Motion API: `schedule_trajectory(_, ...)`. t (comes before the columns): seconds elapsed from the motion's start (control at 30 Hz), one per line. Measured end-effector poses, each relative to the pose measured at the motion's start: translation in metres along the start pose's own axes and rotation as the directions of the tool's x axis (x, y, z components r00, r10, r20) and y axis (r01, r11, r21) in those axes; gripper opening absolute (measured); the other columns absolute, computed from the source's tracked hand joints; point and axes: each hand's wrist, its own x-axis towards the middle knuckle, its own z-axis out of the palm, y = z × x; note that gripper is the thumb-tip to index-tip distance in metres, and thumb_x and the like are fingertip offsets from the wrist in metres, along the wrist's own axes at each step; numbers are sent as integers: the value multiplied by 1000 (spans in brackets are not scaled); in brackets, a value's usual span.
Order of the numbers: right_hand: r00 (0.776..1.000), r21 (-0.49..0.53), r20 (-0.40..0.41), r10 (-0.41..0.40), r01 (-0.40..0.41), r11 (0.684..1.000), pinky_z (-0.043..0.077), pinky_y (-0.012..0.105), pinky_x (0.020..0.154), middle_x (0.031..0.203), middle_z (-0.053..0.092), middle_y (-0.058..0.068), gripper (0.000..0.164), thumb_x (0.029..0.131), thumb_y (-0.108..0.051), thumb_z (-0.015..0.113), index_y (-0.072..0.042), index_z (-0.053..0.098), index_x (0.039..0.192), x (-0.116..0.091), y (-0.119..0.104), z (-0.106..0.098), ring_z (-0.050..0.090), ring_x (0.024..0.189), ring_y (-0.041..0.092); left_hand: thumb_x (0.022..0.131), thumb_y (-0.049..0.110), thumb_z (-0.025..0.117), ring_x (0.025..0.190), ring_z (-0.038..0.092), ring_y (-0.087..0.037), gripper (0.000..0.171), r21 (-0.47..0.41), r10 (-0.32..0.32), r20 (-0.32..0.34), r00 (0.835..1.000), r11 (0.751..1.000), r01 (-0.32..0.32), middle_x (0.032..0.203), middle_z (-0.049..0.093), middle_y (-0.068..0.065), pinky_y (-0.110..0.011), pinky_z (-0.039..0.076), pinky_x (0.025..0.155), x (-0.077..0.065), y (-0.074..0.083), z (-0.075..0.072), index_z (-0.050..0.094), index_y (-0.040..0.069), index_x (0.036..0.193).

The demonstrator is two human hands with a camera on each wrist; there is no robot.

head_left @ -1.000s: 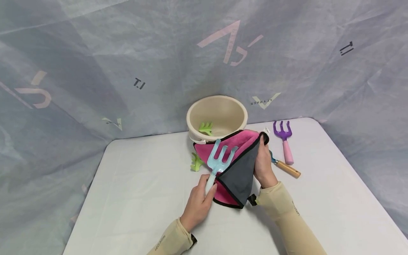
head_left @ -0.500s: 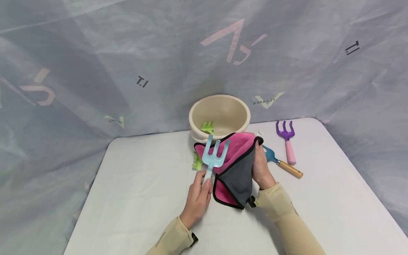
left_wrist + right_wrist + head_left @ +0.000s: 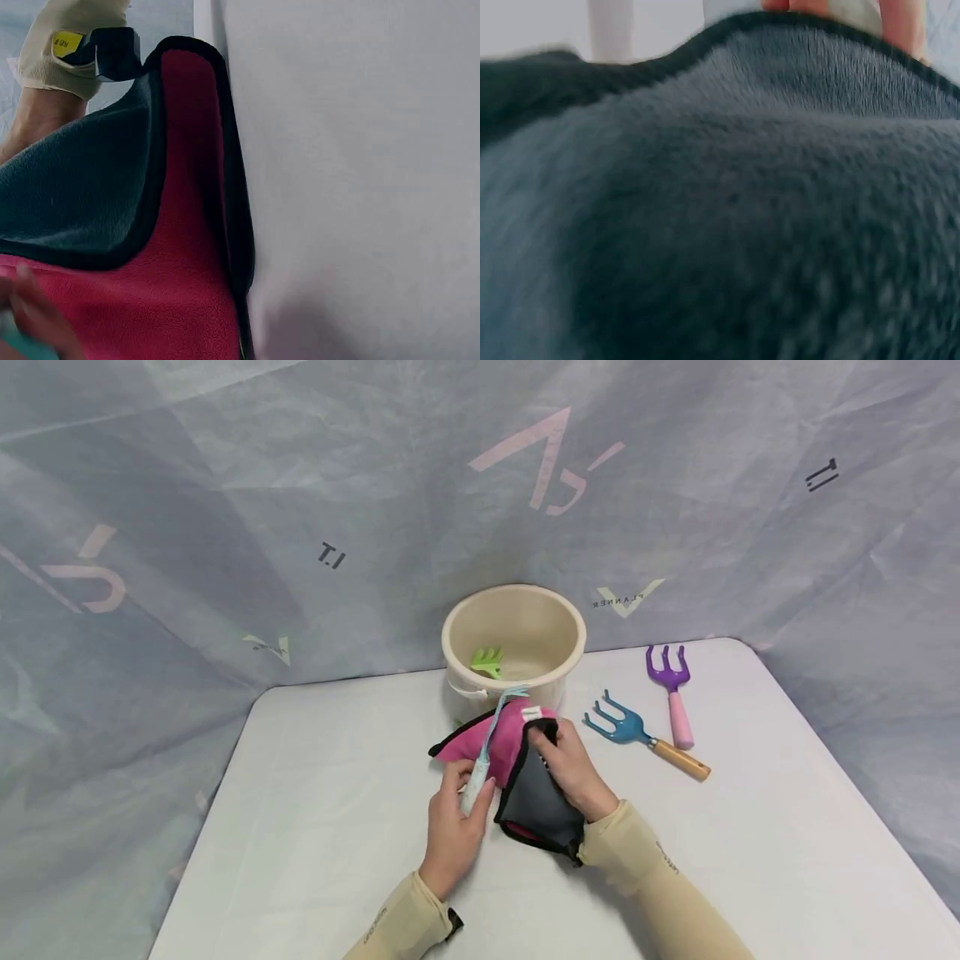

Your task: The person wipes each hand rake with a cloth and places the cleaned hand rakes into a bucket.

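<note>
My left hand (image 3: 453,835) grips a light blue hand fork (image 3: 476,787) by its handle, tines pointing away and seen nearly edge-on in the head view. My right hand (image 3: 573,772) pinches a cloth (image 3: 534,797), pink on one side and grey on the other with black edging. Part of the pink side lies behind the fork. In the left wrist view the cloth (image 3: 187,300) hangs beside blurred fingers (image 3: 37,319) at the lower left corner. Grey fabric (image 3: 742,225) fills most of the right wrist view.
A beige bucket (image 3: 453,647) stands at the table's back edge, with a small green rake (image 3: 487,662) inside. To the right lie a blue hand fork (image 3: 628,727) with a wooden handle and a purple one (image 3: 669,677) with a pink handle.
My right hand has moved left and down with the cloth, uncovering the blue fork's head. The light blue fork has turned edge-on. A green piece left of the cloth is now hidden.
</note>
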Motion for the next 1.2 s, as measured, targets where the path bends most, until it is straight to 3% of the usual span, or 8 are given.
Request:
schedule_trajectory(0.1, 999, -106, 20, -50, 52, 993, 49, 19, 86, 105, 71, 6, 29, 86, -8, 73, 5, 66, 111, -4, -3, 9, 60, 96, 6, 92, 16, 64, 68, 60, -13, 26, 239, 73, -67, 995, 969, -55, 95, 73, -4, -32, 49, 57, -2, 0, 1, 57, 13, 117)
schedule_trajectory(0.23, 998, -234, -11, -68, 63, 970, 54, 23, 79, 101, 74, 17, 27, 81, -5, 77, 0, 70, 106, -7, -16, 17, 64, 89, 8, 92, 13, 57, 61, 61, -18, 36, 419, 154, -62, 986, 901, -114, 111, 72, -8, -33, 49, 50, -6, 2, 3, 55, 9, 128)
schedule_trajectory(0.37, 999, -253, -38, -31, 20, 967, 52, 25, 68, 88, 73, 18, 10, 85, -6, 74, 0, 71, 93, -6, -39, 20, 61, 76, 9, 98, 17, 53, 62, 61, -20, 35, 422, 172, -57, 983, 897, -133, 116, 69, -9, -35, 49, 51, -6, 3, 3, 52, 6, 130)
schedule_trajectory(0.5, 998, -208, -43, 36, -44, 977, 48, 24, 63, 86, 71, 21, 10, 88, -6, 70, 2, 70, 94, -6, -50, 20, 58, 71, 9, 98, 18, 55, 71, 66, -23, 35, 404, 181, -43, 982, 903, -149, 117, 68, -11, -39, 53, 56, -5, 0, 3, 52, 4, 130)
schedule_trajectory(0.6, 995, -141, -67, 73, -82, 987, 47, 23, 60, 77, 67, 14, 11, 91, -7, 67, 4, 68, 93, -6, -44, 20, 56, 65, 10, 97, 18, 58, 74, 67, -24, 36, 414, 198, -32, 980, 895, -167, 116, 69, -12, -41, 54, 58, -3, -1, 3, 53, 3, 130)
schedule_trajectory(0.8, 980, -13, -149, 132, -135, 991, 43, 20, 57, 68, 54, -4, 22, 95, -14, 64, 7, 63, 91, -3, -15, 17, 51, 61, 10, 95, 20, 60, 65, 64, -22, 38, 446, 244, -7, 970, 868, -215, 108, 67, -11, -37, 51, 52, 0, 1, 3, 54, 3, 129)
schedule_trajectory(1.07, 976, -63, -207, 66, -81, 995, 43, 23, 56, 68, 53, -5, 21, 96, -15, 63, 5, 63, 93, 0, -9, 8, 50, 60, 12, 93, 19, 63, 52, 54, -18, 37, 463, 281, 33, 959, 846, -264, 96, 63, -9, -31, 46, 44, 0, 2, 4, 55, 2, 125)
schedule_trajectory(1.2, 973, -66, -223, 59, -76, 995, 41, 24, 53, 63, 49, -5, 22, 96, -19, 63, 2, 61, 88, 0, -10, 5, 47, 56, 13, 94, 19, 62, 50, 53, -18, 36, 466, 283, 43, 958, 843, -270, 99, 63, -9, -30, 45, 43, -1, 2, 5, 55, 2, 125)
